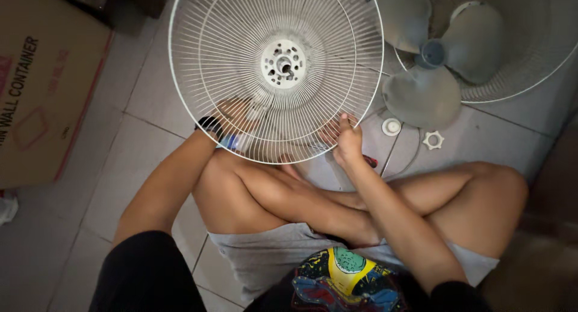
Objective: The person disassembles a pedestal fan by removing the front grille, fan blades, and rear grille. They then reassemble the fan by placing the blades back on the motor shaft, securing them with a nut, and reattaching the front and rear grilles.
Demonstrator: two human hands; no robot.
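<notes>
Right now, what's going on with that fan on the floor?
A person sits cross-legged on the tiled floor with a fan taken apart. The right hand grips the lower rim of a round white wire fan guard; the left hand is behind its wires, apparently supporting it. The grey fan blade lies on a second guard to the right. A white cap and a white plastic nut lie loose on the tiles, and a cardboard box stands at the left.

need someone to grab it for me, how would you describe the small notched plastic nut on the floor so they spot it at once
Start at the grey three-blade fan blade lying on the tiled floor, upper right. Just below it sit two small white parts; the nut is the right one. Unlike the round cap beside it, it is an open ring with notched, star-like edges.
</notes>
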